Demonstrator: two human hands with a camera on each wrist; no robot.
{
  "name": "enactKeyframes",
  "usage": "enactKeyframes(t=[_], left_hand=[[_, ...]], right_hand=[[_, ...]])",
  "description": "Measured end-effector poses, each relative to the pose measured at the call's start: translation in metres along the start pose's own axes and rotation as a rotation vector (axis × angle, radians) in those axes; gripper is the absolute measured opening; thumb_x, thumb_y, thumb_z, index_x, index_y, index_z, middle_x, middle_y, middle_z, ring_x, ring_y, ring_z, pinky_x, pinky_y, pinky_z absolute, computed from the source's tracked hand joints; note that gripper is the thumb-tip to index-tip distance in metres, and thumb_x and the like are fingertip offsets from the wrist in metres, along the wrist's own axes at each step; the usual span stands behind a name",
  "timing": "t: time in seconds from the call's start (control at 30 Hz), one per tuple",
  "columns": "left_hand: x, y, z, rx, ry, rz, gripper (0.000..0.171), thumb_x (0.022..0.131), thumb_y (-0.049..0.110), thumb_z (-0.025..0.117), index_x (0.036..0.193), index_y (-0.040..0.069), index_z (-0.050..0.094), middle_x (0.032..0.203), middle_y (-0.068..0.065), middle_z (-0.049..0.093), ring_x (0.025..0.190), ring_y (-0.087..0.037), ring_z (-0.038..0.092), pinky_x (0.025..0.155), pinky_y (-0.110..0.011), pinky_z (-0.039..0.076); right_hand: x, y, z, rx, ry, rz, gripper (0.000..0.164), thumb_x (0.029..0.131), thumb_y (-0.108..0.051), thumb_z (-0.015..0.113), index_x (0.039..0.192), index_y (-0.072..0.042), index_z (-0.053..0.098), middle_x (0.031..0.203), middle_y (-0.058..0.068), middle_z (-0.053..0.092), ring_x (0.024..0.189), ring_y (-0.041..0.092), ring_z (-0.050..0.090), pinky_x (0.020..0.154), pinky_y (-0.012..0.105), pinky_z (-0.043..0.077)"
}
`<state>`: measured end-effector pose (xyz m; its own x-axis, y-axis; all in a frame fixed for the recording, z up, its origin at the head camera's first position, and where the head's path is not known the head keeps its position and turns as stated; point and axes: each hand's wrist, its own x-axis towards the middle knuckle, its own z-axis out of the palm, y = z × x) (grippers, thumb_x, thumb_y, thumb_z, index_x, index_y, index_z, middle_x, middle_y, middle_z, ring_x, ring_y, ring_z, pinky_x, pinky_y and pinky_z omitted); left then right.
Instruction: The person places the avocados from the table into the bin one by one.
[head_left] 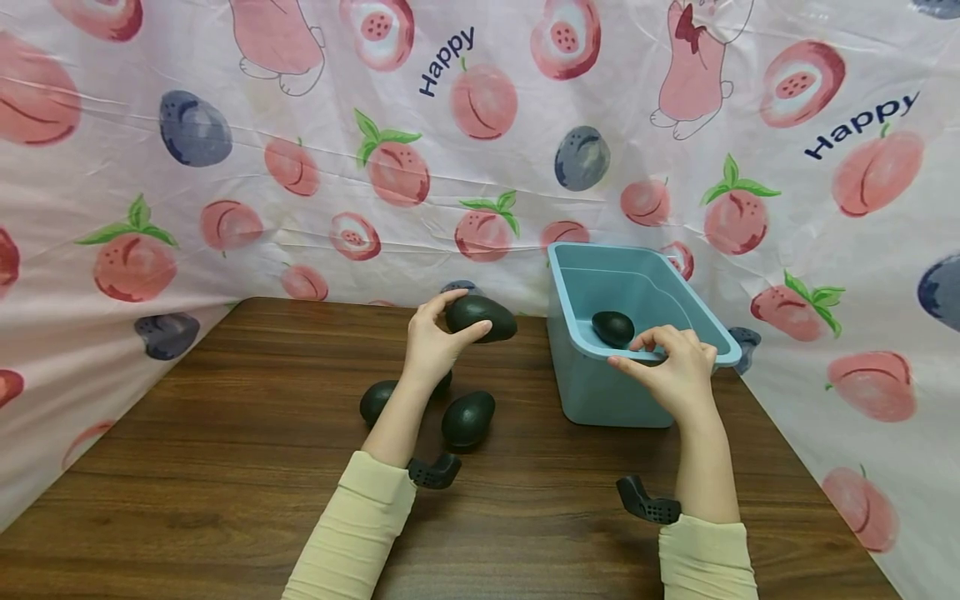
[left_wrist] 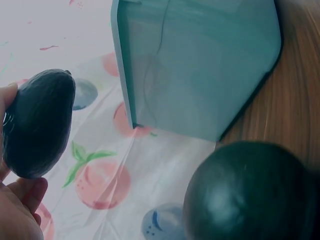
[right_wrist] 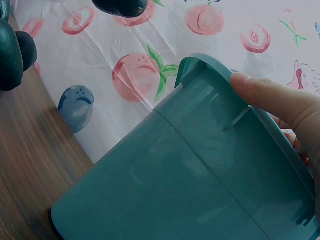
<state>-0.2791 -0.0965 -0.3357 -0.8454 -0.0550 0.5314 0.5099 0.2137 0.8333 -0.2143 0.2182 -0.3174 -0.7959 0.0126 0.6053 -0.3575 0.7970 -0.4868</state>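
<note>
A dark green avocado [head_left: 486,320] is pinched between the thumb and fingers of my left hand [head_left: 431,346], above the table and to the left of a blue plastic bin [head_left: 592,387]. The left wrist view shows the same avocado [left_wrist: 40,125] from the side, with fingertips [left_wrist: 35,194] under its lower end. My right hand [head_left: 678,375] grips the bin's near rim, thumb [right_wrist: 250,87] on the outside and fingers over the inside. Another avocado [head_left: 613,328] lies in the bin.
On the wooden table [head_left: 225,467] below my left forearm are an avocado [head_left: 468,419], a second avocado [head_left: 377,402] and one mostly hidden behind the wrist. A fruit-printed cloth [head_left: 300,142] hangs behind the table and along its sides.
</note>
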Motion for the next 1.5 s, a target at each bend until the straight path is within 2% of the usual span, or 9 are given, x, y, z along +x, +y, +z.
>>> enactKeyframes(t=[0.23,0.3,0.4,0.47,0.53,0.67,1.07,1.27,1.5], left_hand=[[-0.002,0.004,0.011,-0.006,-0.011,-0.009,0.055,0.073,0.029,0.085,0.123,0.015,0.066,0.113,-0.005,0.063,0.107,-0.022,0.048,0.09,-0.043,0.041],[-0.002,0.005,0.014,-0.011,-0.007,-0.006,0.055,0.073,0.029,0.085,0.123,0.014,0.066,0.116,-0.004,0.063,0.113,-0.022,0.049,0.099,-0.044,0.035],[-0.002,0.006,0.019,-0.019,-0.003,-0.008,0.055,0.073,0.029,0.085,0.123,0.015,0.065,0.118,-0.003,0.063,0.12,-0.022,0.046,0.105,-0.045,0.029],[-0.003,0.007,0.021,-0.026,-0.003,-0.012,0.055,0.072,0.029,0.085,0.123,0.015,0.066,0.118,-0.002,0.063,0.12,-0.022,0.046,0.104,-0.045,0.029],[-0.003,0.008,0.024,-0.033,-0.004,-0.02,0.056,0.072,0.029,0.085,0.123,0.016,0.066,0.118,-0.002,0.062,0.115,-0.022,0.047,0.097,-0.044,0.036],[-0.005,0.01,0.029,-0.048,-0.003,-0.029,0.056,0.071,0.03,0.085,0.123,0.016,0.066,0.12,-0.001,0.06,0.11,-0.02,0.047,0.09,-0.043,0.04],[-0.007,0.015,0.04,-0.051,0.013,-0.056,0.056,0.072,0.029,0.085,0.123,0.015,0.066,0.126,-0.002,0.059,0.117,-0.021,0.045,0.095,-0.045,0.037],[-0.005,0.018,0.051,-0.067,0.012,-0.064,0.058,0.071,0.03,0.085,0.123,0.014,0.065,0.118,-0.004,0.06,0.109,-0.021,0.047,0.088,-0.042,0.039],[0.001,0.019,0.064,-0.093,0.007,-0.08,0.057,0.071,0.032,0.084,0.123,0.016,0.066,0.107,-0.003,0.058,0.095,-0.019,0.047,0.077,-0.035,0.041]], right_hand=[[-0.001,0.001,0.0,0.005,0.004,-0.003,0.032,0.071,-0.03,0.086,0.081,-0.011,0.063,0.082,0.004,0.058,0.082,0.018,0.037,0.084,0.051,0.016],[-0.001,0.001,0.001,0.009,0.006,-0.005,0.031,0.071,-0.03,0.086,0.081,-0.011,0.063,0.082,0.005,0.058,0.082,0.018,0.037,0.084,0.051,0.016],[-0.001,0.002,0.001,0.013,0.008,-0.009,0.031,0.071,-0.029,0.086,0.08,-0.011,0.063,0.082,0.005,0.059,0.082,0.018,0.037,0.084,0.051,0.016],[-0.001,0.002,0.001,0.015,0.01,-0.012,0.031,0.071,-0.028,0.086,0.08,-0.011,0.063,0.083,0.005,0.059,0.082,0.018,0.037,0.084,0.051,0.016],[0.0,0.002,0.001,0.015,0.011,-0.015,0.031,0.071,-0.028,0.087,0.08,-0.011,0.063,0.083,0.005,0.059,0.082,0.018,0.037,0.084,0.051,0.016],[0.0,0.004,0.001,0.012,0.013,-0.018,0.031,0.071,-0.028,0.087,0.08,-0.011,0.063,0.082,0.005,0.059,0.081,0.018,0.037,0.084,0.051,0.016],[-0.001,0.005,0.003,0.01,0.017,-0.022,0.031,0.071,-0.028,0.087,0.08,-0.012,0.062,0.082,0.004,0.059,0.082,0.019,0.037,0.083,0.05,0.016],[-0.002,0.003,0.002,0.011,0.018,-0.021,0.03,0.071,-0.028,0.087,0.08,-0.011,0.063,0.083,0.004,0.06,0.082,0.019,0.038,0.083,0.051,0.016],[-0.003,0.003,0.002,0.007,0.021,-0.025,0.03,0.07,-0.028,0.087,0.08,-0.011,0.063,0.083,0.004,0.06,0.082,0.019,0.038,0.084,0.051,0.016]])
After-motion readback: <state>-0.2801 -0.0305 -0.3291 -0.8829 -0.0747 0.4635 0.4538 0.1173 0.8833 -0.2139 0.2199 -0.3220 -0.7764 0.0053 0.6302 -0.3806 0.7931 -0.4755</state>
